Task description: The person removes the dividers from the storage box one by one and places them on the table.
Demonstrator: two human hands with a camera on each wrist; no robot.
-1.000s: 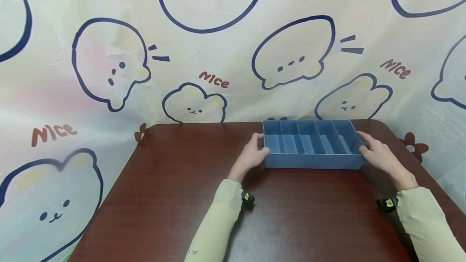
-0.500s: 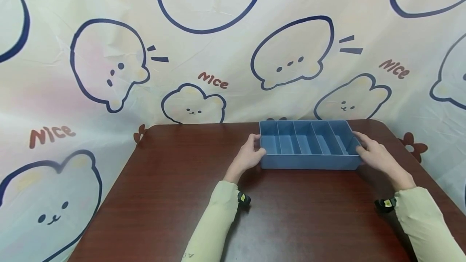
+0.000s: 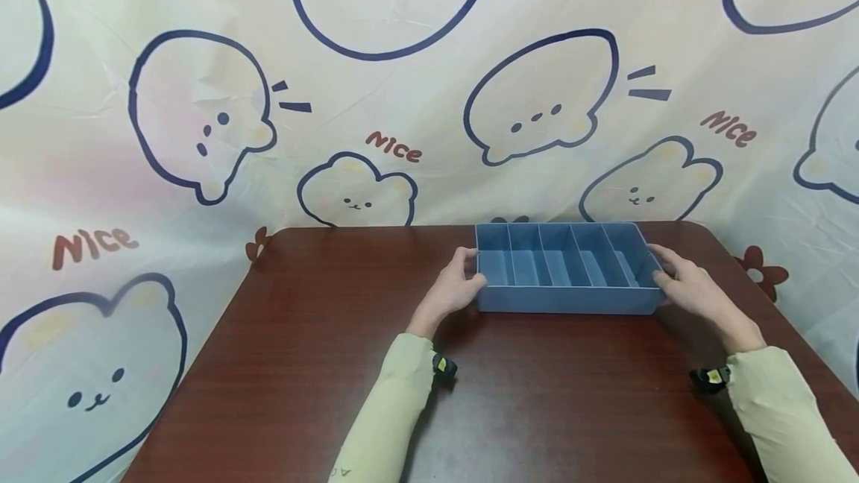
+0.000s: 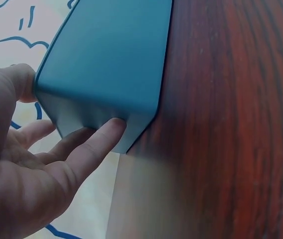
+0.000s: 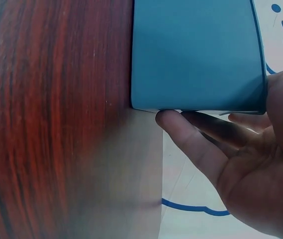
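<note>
A blue divided storage box (image 3: 567, 300) with several compartments in a row sits near the far edge of the brown table, its long side facing me. Nothing shows in its compartments. My left hand (image 3: 450, 288) grips the left end, its thumb at the near upper corner. In the left wrist view, the fingertips (image 4: 115, 127) press against the end wall. At the opposite end my right hand (image 3: 694, 288) holds the box, thumb by the rim and fingers (image 5: 181, 130) against the end wall in the right wrist view. Some fingertips are partly hidden behind the box.
The dark wooden table (image 3: 322, 364) stretches left and forward of the box. A pale cloth (image 3: 429, 95) printed with bear outlines hangs right behind the table and along its sides. Each wrist wears a small black camera, such as the left wrist camera (image 3: 444, 367).
Both hands and the box have shifted slightly to the left across the table, mostly within the first half second. The hold at each end looks the same.
</note>
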